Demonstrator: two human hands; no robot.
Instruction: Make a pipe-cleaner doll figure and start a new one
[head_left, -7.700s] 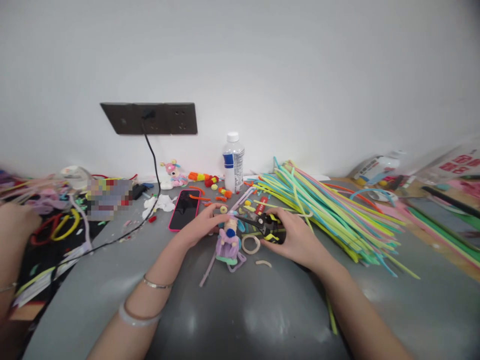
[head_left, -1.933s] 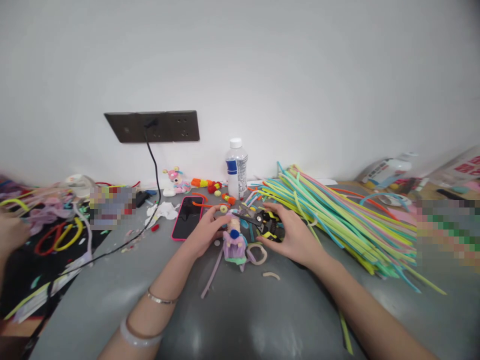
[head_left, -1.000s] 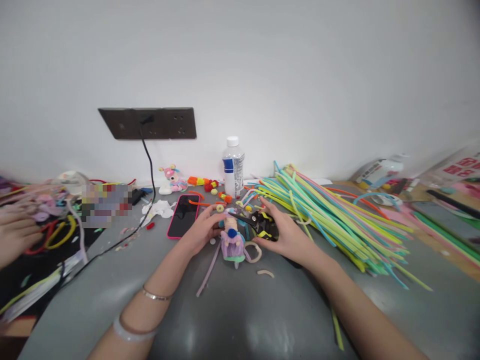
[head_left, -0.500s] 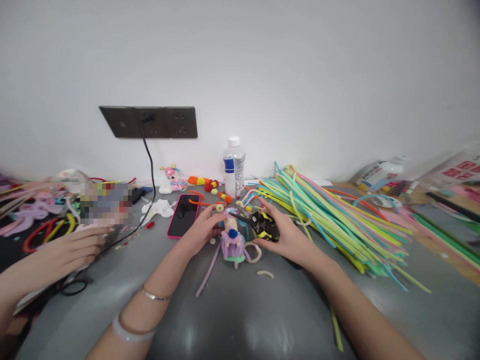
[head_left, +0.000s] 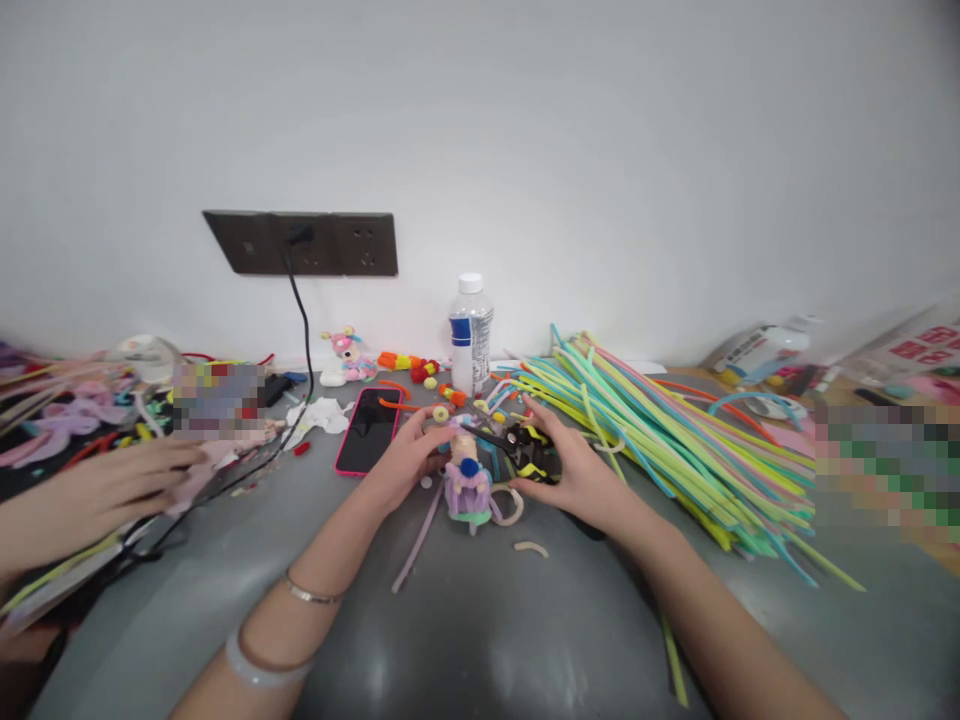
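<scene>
In the middle of the head view, my left hand [head_left: 417, 450] is closed on a small pipe-cleaner doll [head_left: 468, 490] with a lilac skirt, a blue pompom and a green lower edge. My right hand [head_left: 568, 455] grips a pair of scissors [head_left: 531, 452] with black and yellow handles. Their dark blades point left, at the top of the doll, and seem spread a little; contact cannot be made out. A lilac pipe cleaner [head_left: 417, 540] trails from beside the doll toward the front. A curled beige strip [head_left: 510, 506] is at its right, and a short beige piece [head_left: 531, 548] lies in front.
A large bundle of pipe cleaners [head_left: 675, 440] spreads at the right. Behind the hands stand a bottle [head_left: 471, 340] and a pink figure [head_left: 348, 350]. A phone [head_left: 367, 430] and crumpled tissue [head_left: 321, 420] lie left. Another person's hand [head_left: 127, 480] is farther left, near a black cable [head_left: 306, 350].
The other person's hand at the left has shifted left and is blurred. My hands, the doll and the scissors stay almost where they were; the view has shifted slightly.
</scene>
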